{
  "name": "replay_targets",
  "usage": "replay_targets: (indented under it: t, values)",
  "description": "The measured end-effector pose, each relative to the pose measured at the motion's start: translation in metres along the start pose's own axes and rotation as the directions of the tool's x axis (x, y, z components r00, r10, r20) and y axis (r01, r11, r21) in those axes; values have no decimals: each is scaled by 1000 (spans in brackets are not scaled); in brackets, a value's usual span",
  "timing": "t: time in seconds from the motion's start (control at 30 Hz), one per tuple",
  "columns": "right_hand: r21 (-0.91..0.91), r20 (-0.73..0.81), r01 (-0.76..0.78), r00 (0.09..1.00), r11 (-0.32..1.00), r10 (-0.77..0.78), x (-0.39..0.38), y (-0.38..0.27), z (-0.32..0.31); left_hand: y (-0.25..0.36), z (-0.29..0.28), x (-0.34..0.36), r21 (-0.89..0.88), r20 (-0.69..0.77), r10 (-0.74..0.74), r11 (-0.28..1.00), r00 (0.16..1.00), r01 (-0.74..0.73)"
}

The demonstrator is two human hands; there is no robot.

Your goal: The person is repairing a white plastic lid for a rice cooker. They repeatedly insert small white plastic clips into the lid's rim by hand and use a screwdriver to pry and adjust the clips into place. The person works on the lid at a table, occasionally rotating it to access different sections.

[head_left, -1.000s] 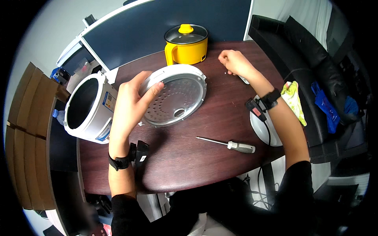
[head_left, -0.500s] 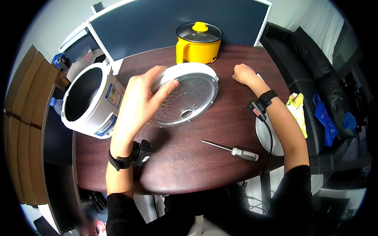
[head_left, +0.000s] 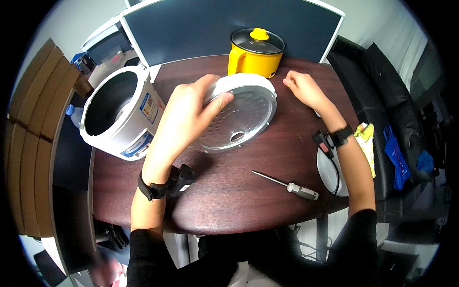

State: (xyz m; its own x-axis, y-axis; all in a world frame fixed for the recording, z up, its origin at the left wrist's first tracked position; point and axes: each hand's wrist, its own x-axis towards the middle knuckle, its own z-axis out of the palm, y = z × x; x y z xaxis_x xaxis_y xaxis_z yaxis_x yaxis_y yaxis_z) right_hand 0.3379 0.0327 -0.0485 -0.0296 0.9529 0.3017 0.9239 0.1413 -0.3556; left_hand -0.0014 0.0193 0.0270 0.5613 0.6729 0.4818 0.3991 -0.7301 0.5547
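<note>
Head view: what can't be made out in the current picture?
In the head view:
Left hand: some fingertips, hidden behind the metal-faced lid.
Right hand: palm, hidden by the hand itself; whether it holds anything is unclear.
Grey disc: right side, covered by the right forearm.
Yellow pot: contents, obscured by its dark cover.

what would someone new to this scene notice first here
Probably the bright yellow pot, at the far side of the table in front of the dark partition. Nearer the middle, the left hand grips a round white-rimmed lid with a shiny metal face. To the left, a white cooker body shows its dark, open top.
</note>
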Motion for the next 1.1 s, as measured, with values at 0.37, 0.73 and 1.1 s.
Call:
replay_targets:
  t: [0.37, 0.73, 1.1]
  values:
    - [387, -264, 445, 893, 808, -365, -42, -148, -15, 2, 5, -3, 18, 3, 50, 999, 999, -50]
    - [293, -310, 369, 909, 882, -278, -50, -167, -14, 8, 12, -6, 69, -60, 133, 989, 989, -129]
    - [299, -323, 341, 915, 891, -241, -53, -166, -17, 15, 13, -8, 78, -20, 94, 993, 995, -93]
